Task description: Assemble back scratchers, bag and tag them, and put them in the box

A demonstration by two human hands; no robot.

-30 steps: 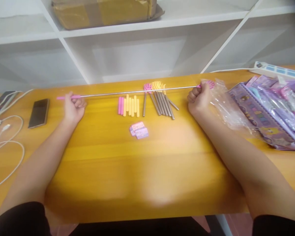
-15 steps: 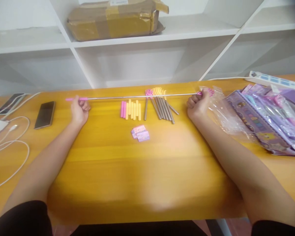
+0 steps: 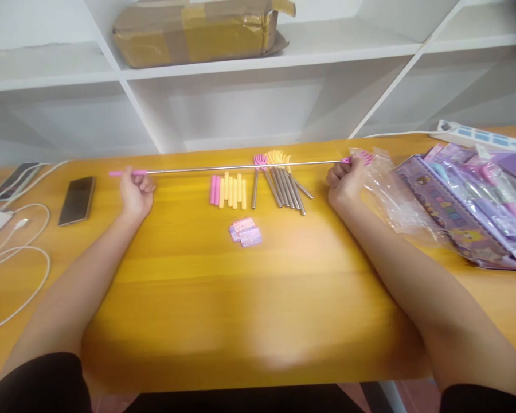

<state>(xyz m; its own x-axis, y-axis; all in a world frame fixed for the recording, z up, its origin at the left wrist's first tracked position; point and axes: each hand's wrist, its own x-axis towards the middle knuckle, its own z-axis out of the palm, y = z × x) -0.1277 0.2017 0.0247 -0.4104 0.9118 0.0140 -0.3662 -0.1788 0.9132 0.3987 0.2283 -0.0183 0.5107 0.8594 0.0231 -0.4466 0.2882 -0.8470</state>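
Across the counter (image 3: 258,321), I clamp the metal rod (image 3: 223,168) at both ends, left hand (image 3: 137,198) round its pink handle (image 3: 116,173), right hand (image 3: 346,183) beside its pink claw (image 3: 365,157), presumably so its extended length lies straight.

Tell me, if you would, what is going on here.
Someone holds a scratcher extended crosswise: the left hand grips its pink handle, the right hand grips near its pink claw. Its shaft crosses over clawed rods in view; these lie beside tubes, with cards in front.
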